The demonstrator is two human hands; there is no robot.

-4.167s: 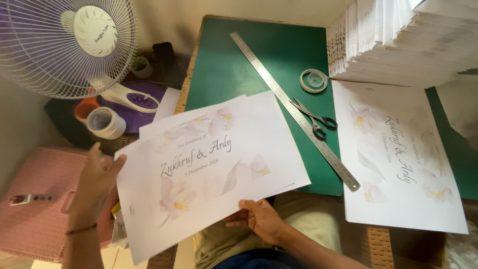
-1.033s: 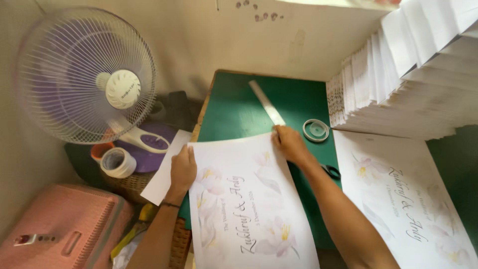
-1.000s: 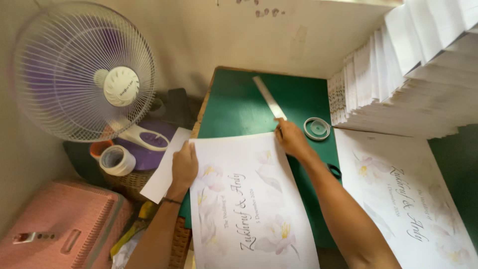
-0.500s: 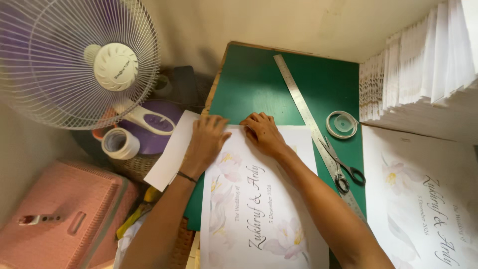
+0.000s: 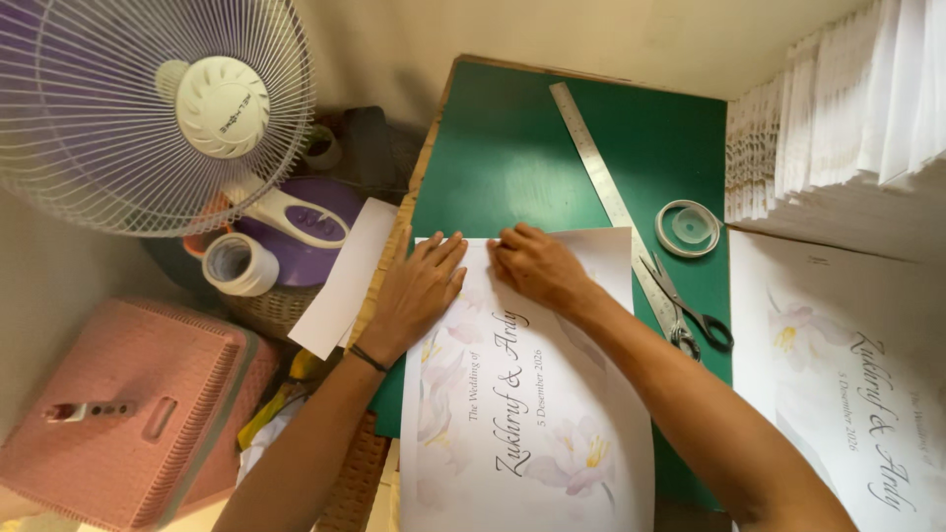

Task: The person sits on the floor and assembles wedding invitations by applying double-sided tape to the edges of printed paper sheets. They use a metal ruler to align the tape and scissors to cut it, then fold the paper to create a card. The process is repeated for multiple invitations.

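Floral printed sheet [image 5: 532, 414] flat under left hand [image 5: 414, 291], right hand [image 5: 537, 264].

Green cutting mat [image 5: 512, 148], bearing floral printed sheet [image 5: 532, 394], steel ruler [image 5: 611, 202], scissors [image 5: 690, 310], tape roll [image 5: 688, 228]

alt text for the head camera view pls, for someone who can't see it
Seen from above, a person's left hand and right hand press flat on the top edge of a large white flower-printed paper sheet lying on a green cutting mat. A long steel ruler, black-handled scissors and a clear tape roll lie right of it; a white fan stands left.
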